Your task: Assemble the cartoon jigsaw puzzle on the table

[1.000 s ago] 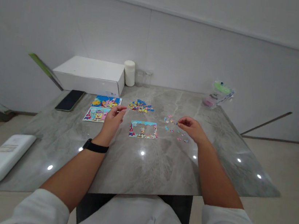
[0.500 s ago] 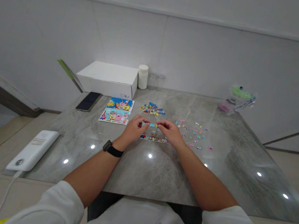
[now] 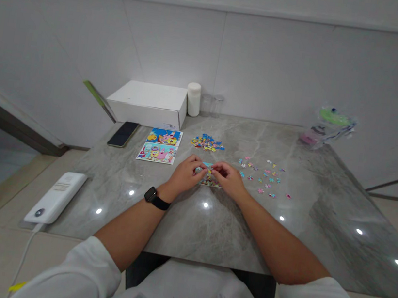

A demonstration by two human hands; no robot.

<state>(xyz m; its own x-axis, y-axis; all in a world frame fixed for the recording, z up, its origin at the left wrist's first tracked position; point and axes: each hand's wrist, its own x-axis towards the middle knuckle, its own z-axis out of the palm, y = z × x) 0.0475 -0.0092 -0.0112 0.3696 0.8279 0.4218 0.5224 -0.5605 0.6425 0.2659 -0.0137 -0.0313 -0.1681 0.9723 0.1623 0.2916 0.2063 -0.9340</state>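
Note:
A partly joined jigsaw puzzle lies on the grey table, its light-blue upper edge and colourful lower strip showing between and below my hands. My left hand is over its left side, thumb and fingers pinched together; what they hold is hidden. From the right, my right hand meets it, closed in a pinch over the middle on what looks like a small puzzle piece. The fingertips of both hands nearly touch and cover much of the puzzle. Beyond them is a heap of puzzle pieces. Loose puzzle pieces are scattered to the right.
Cartoon picture cards lie at left beside a phone. Behind stand a white box, a white bottle and clear glasses. A plastic bag sits back right; a white corded device is at the left edge.
My hands have drawn closer together, moving from the puzzle's upper edge to over its middle. The whole view has shifted slightly.

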